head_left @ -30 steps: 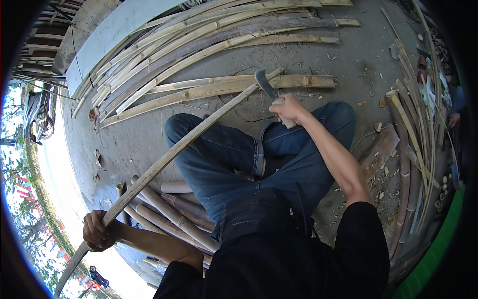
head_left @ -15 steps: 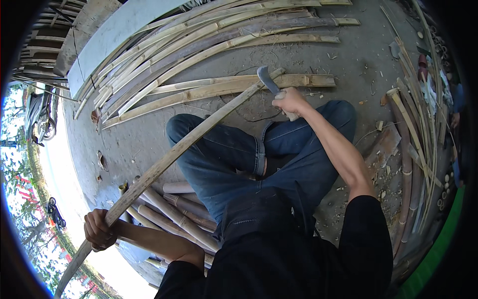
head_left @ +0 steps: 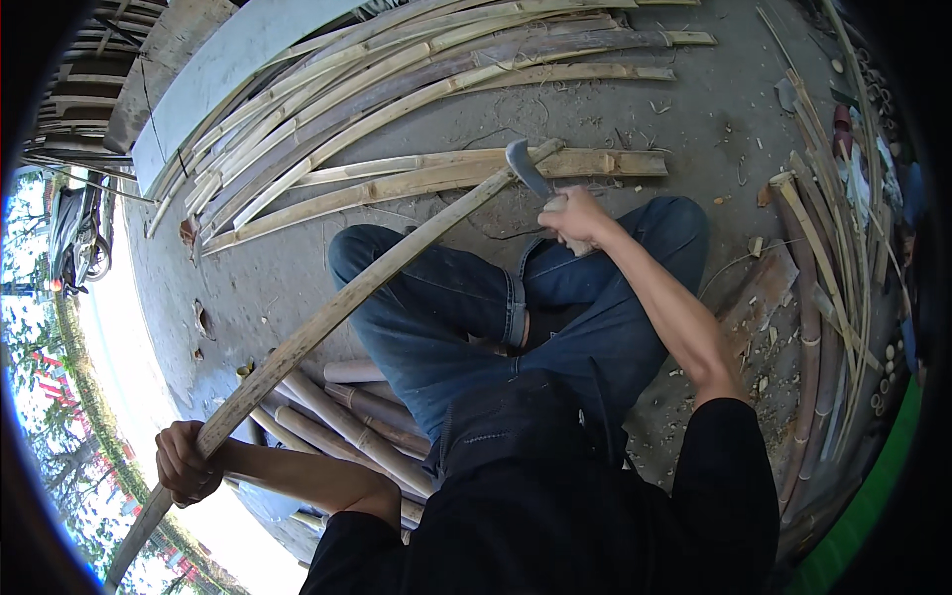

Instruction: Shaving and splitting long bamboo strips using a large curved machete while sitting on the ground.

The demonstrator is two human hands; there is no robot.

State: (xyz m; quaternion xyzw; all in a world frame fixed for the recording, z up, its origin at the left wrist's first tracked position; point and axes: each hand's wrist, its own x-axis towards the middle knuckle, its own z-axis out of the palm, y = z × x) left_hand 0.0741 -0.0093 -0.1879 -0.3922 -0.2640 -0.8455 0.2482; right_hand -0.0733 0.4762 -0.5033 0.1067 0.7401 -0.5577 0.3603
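A long split bamboo strip (head_left: 337,307) slants across my lap, from the lower left up to the split bamboo lying in front of me. Near its lower end, my left hand (head_left: 188,463) is wrapped around it. My right hand (head_left: 577,218) grips the handle of a billhook (head_left: 529,171) with a curved grey blade. That blade lies against the strip close to its far end, just ahead of my knees. Under the far end are two split bamboo pieces (head_left: 436,178) on the floor.
Ahead lies a pile of split bamboo lengths (head_left: 397,99) beside a pale board (head_left: 238,79). Round bamboo poles (head_left: 347,421) are stacked by my left hip. More poles and thin strips (head_left: 813,327) lie on the right, with wood chips scattered on the concrete floor. A motorbike (head_left: 89,233) stands far left.
My left hand has shifted slightly left and down, taking the bamboo strip along. The billhook in my right hand has moved a little left and down with the strip.
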